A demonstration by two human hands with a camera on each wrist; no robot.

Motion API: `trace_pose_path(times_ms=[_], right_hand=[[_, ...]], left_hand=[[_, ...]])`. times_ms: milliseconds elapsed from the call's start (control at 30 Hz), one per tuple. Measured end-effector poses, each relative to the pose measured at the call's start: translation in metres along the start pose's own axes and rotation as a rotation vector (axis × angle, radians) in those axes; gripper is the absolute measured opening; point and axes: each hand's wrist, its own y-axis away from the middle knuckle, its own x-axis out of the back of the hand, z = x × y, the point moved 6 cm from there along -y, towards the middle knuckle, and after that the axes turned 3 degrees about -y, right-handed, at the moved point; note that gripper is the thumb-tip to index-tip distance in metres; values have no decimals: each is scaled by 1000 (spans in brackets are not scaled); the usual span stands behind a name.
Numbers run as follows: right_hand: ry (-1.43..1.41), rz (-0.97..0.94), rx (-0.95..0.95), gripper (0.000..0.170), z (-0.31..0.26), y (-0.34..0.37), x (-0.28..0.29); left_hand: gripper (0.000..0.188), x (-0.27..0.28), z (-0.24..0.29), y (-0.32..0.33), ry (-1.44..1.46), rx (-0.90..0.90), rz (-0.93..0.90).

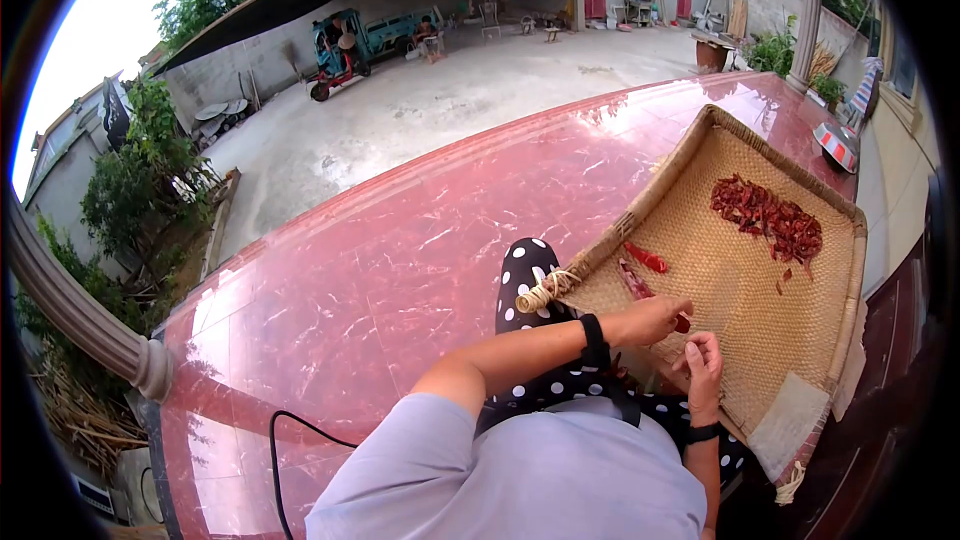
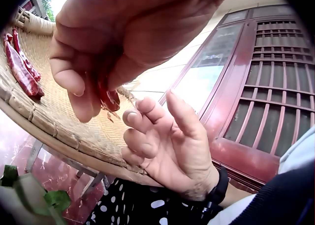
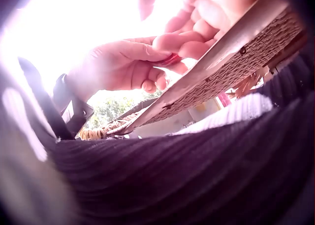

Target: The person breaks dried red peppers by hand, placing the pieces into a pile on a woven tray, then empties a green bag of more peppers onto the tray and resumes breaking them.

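The left hand [image 1: 648, 321] pinches a piece of red dried chili [image 1: 683, 323] over the near edge of a woven tray [image 1: 740, 290]. In the left wrist view this chili [image 2: 111, 98] pokes out between thumb and fingers. Close beside it is the right hand [image 1: 703, 372], palm up with fingers loosely bent and nothing visible in them; the left wrist view shows its thumb raised apart from the fingers. Two larger red chilies [image 1: 647, 258] [image 2: 22, 72] lie on the tray near the left hand. A heap of red chili pieces [image 1: 765, 218] covers part of the tray's far side.
The tray slants across the person's lap over dotted trousers [image 1: 530, 270]. A black cable [image 1: 275, 460] lies on the red tiled floor [image 1: 380, 240] at the left. A column [image 1: 90, 310] stands further left; a red barred door [image 2: 275, 87] is beyond the right hand.
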Motion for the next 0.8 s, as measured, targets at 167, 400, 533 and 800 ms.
trace_pose_path(times_ms=[167,400,533,800], right_hand=[[-14,205,28,26,-12,-3,-1],[-144,127,-49,17,-2,-2,7],[-116,-36,-104,16,-10,4,0],[283,-372,62,12,-23,10,-25]], left_hand=[[14,-5,8,1,1,15,-92],[22,-5,-5,-7,26,17,-104],[33,39,-12,-15,-544,-113,149],[29,51,-47,-33,-1014,-261,52]])
